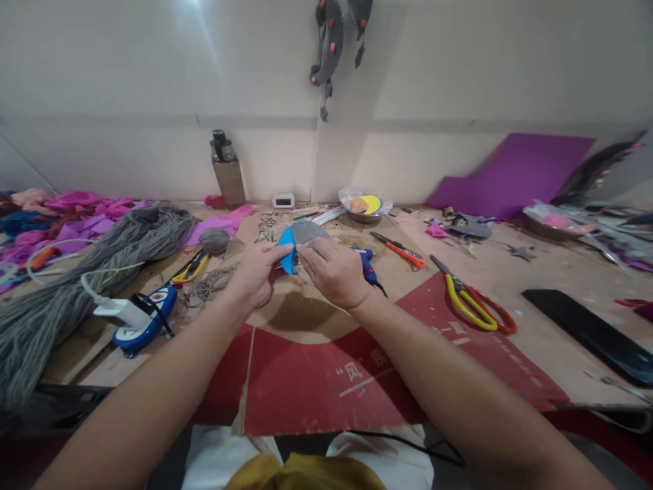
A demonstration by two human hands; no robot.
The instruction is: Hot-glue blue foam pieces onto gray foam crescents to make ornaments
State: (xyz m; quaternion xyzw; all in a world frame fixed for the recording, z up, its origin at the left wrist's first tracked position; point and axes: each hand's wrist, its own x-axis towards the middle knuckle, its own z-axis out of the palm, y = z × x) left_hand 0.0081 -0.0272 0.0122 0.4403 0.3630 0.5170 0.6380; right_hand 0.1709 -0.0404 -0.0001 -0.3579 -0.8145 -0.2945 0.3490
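A round disc (308, 230) is held up over the cardboard in the middle of the table. Most of its visible face is covered in grey yarn, and a bright blue section (286, 239) shows on its left. My left hand (258, 272) is closed on the blue edge, thumb on top. Against the near side of the yarn-covered part, my right hand (334, 271) has its fingers pinched together; what lies between them is hidden. Just right of that hand, a blue glue gun (368, 264) lies partly covered by it.
Scissors (477, 306), an orange utility knife (400, 250) and a black phone-like slab (586, 333) lie to the right. Grey yarn (117, 272), a blue power strip (145, 323) and a yellow cutter (191, 267) are at left. A bowl (364, 216) stands behind.
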